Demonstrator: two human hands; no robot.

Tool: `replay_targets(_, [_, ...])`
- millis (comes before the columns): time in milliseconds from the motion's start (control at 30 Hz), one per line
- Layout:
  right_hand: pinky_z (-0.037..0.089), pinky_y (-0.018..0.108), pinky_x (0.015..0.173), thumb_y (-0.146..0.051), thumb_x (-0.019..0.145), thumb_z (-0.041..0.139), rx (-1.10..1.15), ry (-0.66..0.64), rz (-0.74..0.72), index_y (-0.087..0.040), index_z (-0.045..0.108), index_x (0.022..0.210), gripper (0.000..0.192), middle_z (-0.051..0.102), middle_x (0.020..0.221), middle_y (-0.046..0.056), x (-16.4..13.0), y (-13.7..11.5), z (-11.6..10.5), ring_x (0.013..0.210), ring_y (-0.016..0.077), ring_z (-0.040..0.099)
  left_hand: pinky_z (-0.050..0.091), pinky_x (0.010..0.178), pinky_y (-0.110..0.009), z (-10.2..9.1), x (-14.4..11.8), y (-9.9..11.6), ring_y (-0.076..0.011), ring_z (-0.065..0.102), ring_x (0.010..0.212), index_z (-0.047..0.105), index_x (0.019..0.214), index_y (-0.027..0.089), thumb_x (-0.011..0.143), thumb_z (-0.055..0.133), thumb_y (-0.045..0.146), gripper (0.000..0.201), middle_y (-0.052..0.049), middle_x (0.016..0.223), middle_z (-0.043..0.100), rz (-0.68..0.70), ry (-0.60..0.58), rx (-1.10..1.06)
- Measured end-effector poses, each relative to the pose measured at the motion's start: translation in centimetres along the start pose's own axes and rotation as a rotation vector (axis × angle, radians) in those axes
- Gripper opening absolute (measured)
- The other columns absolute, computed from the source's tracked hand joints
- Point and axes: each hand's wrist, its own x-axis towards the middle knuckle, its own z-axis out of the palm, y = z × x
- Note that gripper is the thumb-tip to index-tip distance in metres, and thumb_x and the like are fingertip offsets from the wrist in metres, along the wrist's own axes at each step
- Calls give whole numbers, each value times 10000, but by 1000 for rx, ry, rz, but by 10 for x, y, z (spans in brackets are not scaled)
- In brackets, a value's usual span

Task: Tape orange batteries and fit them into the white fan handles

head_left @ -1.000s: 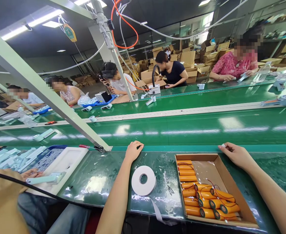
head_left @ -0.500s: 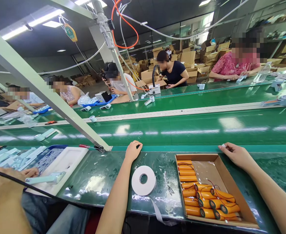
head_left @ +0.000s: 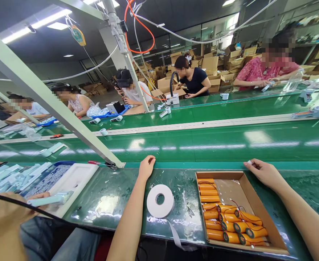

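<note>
My left hand rests at the far edge of the glossy green bench, fingers curled, nothing in it. My right hand lies beside the far right corner of a cardboard tray, pinching a small white piece between its fingertips. The tray holds several orange battery cells with red and black wires. A roll of white tape lies flat between my forearms, its loose tail hanging over the near edge.
A green conveyor belt runs across behind the bench. A slanted metal frame post meets the bench at left. A co-worker's hand works beside a white tray with pale blue parts. Several people sit across the belt.
My left hand has shifted slightly to the left along the bench edge. My right hand has stayed put.
</note>
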Motion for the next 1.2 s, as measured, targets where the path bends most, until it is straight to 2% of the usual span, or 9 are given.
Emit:
replay_targets(133, [407,291,680,-838,834,505,-6,-4,6,-217,631,857,634,636,756,28,0,-1,0,703,200,559,550,857,-350,0,0,1,-217,679,856,696,973,235,896,570,378,205,-39,933,736,-2,-3,-15])
replay_targets(367, [398,286,667,-830,833,519,-1,-2,7,-215,617,826,623,622,734,31,-1,-2,-1,686,196,538,556,924,-385,-1,0,3,-236,687,916,730,1025,239,908,559,388,255,-61,1018,747,-3,-1,-19])
replay_targets(1000, [397,290,687,-819,842,507,-5,-8,14,-217,619,855,613,629,748,23,-1,-2,0,706,198,549,556,866,-351,-2,-1,7,-231,708,931,693,968,243,911,539,370,207,-47,1003,761,-49,1,-87])
replay_targets(1200, [396,282,692,-834,827,505,0,-10,21,-211,617,842,633,623,740,25,-2,-4,0,704,195,539,544,892,-361,-2,-1,6,-233,708,949,676,975,241,909,524,369,209,-48,1009,764,-60,-2,-96])
